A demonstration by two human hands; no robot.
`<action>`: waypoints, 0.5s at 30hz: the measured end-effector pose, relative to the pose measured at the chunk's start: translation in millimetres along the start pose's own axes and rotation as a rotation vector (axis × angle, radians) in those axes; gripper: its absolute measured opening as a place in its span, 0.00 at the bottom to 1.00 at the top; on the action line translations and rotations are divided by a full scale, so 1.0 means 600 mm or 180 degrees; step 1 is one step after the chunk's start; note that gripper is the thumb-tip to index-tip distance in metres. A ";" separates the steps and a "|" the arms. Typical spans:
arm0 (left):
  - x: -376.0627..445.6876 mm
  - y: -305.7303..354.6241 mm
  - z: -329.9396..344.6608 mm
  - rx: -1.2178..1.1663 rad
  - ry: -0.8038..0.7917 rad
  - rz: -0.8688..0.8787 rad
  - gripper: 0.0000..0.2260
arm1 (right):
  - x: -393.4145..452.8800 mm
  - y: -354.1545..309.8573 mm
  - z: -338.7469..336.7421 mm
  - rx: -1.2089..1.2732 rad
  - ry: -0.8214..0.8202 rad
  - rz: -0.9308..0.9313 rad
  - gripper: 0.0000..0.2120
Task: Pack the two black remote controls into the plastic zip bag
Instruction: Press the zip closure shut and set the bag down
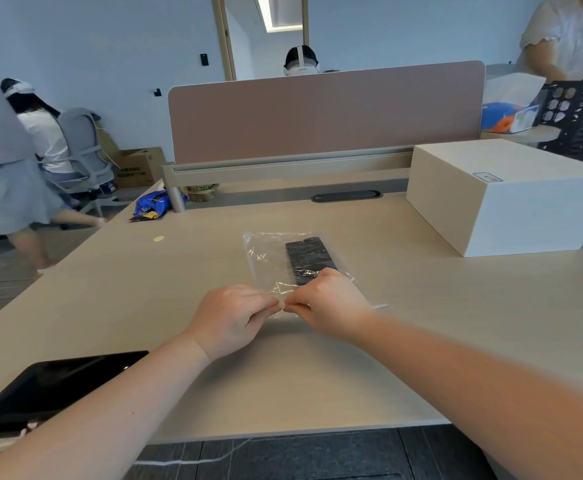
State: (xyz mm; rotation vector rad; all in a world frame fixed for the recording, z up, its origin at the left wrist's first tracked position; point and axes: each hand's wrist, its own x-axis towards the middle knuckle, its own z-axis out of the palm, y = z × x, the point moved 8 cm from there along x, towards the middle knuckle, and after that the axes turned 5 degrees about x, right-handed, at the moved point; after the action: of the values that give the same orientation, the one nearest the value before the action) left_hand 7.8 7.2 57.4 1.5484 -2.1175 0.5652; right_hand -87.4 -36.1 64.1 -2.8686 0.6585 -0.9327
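Note:
A clear plastic zip bag [269,261] lies flat on the light wooden desk [421,341], its mouth towards me. Inside it, on the right side, black remote controls [309,256] lie lengthwise; I cannot tell them apart as two. My left hand [231,315] and my right hand [328,301] meet at the near edge of the bag, each pinching the zip strip between thumb and fingers. The right hand covers the near end of the remotes.
A black tablet [54,384] lies at the near left corner with a white cable. A large white box [504,195] stands at the right. A blue snack packet [153,204] lies at the far left by the pink divider [324,112]. People sit or stand around the desk.

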 end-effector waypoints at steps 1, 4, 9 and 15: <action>0.000 0.000 0.000 0.0023 0.0016 0.0003 0.13 | 0.000 0.002 0.000 0.0024 0.0014 0.0018 0.08; 0.001 0.002 -0.004 0.0071 0.0079 0.0008 0.13 | 0.002 0.004 -0.004 0.0172 0.0113 0.0093 0.06; 0.003 0.008 -0.006 0.0126 0.0087 0.0053 0.12 | 0.000 0.017 0.006 0.0547 -0.0086 0.0403 0.08; 0.002 0.009 0.000 0.0109 0.0033 0.0037 0.11 | -0.003 0.029 0.015 0.0859 -0.0153 0.0644 0.05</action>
State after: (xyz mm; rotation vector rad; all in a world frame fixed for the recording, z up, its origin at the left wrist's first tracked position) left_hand 2.5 7.5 57.6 1.5493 -2.1211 0.6153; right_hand -90.4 -51.8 52.7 -2.5266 0.7386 -0.8482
